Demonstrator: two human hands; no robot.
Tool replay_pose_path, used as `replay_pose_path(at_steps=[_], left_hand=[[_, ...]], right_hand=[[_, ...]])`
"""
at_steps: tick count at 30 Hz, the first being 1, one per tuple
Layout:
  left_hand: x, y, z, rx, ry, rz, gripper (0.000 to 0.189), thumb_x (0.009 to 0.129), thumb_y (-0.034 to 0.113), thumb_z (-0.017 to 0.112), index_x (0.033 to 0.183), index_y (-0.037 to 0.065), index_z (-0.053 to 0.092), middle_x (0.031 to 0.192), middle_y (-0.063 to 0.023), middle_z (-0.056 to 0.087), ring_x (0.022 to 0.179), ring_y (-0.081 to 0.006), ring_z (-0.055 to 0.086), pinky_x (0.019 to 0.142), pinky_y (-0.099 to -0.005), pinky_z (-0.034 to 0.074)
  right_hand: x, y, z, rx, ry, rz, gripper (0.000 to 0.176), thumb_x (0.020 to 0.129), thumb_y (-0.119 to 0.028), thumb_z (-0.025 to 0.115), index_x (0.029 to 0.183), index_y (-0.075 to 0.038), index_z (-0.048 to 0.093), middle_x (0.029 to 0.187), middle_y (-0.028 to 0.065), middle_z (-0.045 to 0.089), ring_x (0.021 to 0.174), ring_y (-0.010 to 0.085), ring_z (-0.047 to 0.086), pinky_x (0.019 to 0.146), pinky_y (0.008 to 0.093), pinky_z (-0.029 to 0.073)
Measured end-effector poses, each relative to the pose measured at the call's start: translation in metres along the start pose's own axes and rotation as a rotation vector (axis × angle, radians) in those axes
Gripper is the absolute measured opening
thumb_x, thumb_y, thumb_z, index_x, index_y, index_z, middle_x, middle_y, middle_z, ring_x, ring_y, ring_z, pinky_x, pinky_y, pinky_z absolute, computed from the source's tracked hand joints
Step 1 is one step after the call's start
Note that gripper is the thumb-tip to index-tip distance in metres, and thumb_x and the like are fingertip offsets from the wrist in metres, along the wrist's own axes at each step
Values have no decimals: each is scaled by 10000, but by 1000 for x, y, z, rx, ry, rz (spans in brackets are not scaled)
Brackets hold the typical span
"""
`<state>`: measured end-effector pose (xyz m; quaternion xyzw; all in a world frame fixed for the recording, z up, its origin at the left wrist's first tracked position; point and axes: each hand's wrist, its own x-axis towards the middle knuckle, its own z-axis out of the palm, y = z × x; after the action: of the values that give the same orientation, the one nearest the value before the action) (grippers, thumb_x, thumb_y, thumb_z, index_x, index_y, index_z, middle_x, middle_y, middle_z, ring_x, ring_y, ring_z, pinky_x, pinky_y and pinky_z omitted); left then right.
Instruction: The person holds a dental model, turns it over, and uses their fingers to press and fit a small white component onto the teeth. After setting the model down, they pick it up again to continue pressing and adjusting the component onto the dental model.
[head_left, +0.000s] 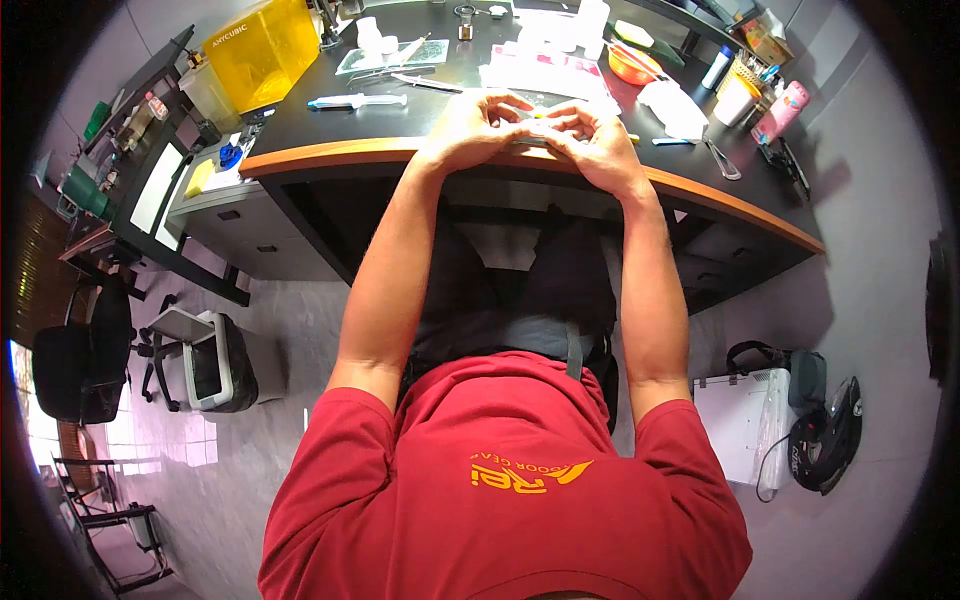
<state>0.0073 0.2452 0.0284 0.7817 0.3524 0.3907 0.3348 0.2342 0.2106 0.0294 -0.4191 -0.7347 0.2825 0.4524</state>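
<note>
My left hand and my right hand meet over the wooden front edge of the black desk. Thumbs and fingers of both hands close around a small pale, clear-looking piece; it is too small and overexposed to name. A syringe with a blue end lies to the left of my left hand. Just beyond that hand is a thin metal tool. Behind my fingers lies a brightly lit white and red sheet or packet. Something thin and yellow shows beside my right hand.
A glass plate with white tubs stands at the back, near a yellow Anycubic cover. To the right are an orange bowl, a white cloth-like piece, a metal-looped tool and a pink bottle.
</note>
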Motion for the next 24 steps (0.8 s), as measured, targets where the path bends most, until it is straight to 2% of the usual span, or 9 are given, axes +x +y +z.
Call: replay_pose_path(at_steps=[2,11,14,17,20,23,24], left_hand=[[0,0,0,-16,-1,-9,412,850,283,825,1203,99,718,955,-38,736,790,-89,617,682,-247,521],[0,1,0,30,-4,16,316,876,303,790,1107,89,763,960,-50,755,801,-98,622,703,-259,526],[-1,1,0,19,5,18,321,879,307,785,1118,92,760,981,-56,756,808,-102,627,710,-261,529],[-3,6,0,29,35,11,321,881,310,783,1117,94,760,996,-62,756,810,-107,632,711,-267,533],[-2,4,-1,24,12,0,310,883,296,780,1119,96,760,1009,-64,756,820,-112,635,721,-270,536],[-1,2,-1,52,-8,11,302,888,285,775,1119,92,760,1000,-61,756,828,-109,634,727,-269,531],[0,0,-1,50,-9,23,297,889,281,773,1118,91,760,998,-60,756,829,-108,633,726,-269,531]], right_hand=[[2,9,-5,-112,-35,-20,232,863,-176,808,1043,-43,751,910,50,738,809,96,662,712,260,546],[1,3,-1,-5,-6,1,298,878,-253,810,1073,-38,743,928,63,735,817,106,661,715,256,546],[2,9,-3,-74,-32,-25,323,872,-264,817,1087,-34,741,937,65,737,819,106,662,724,257,546],[2,6,-2,6,-1,8,296,869,-253,818,1055,-34,752,936,61,742,819,109,663,732,258,546],[-2,-7,-4,-124,-41,51,181,905,-90,762,1064,-7,735,929,5,709,812,43,575,747,202,481],[1,4,-3,-68,-5,4,276,863,-231,820,1045,-34,756,922,58,744,802,105,657,727,258,545],[1,7,-2,-18,4,-1,283,863,-237,821,1050,-35,756,922,59,745,803,104,657,727,258,545]])
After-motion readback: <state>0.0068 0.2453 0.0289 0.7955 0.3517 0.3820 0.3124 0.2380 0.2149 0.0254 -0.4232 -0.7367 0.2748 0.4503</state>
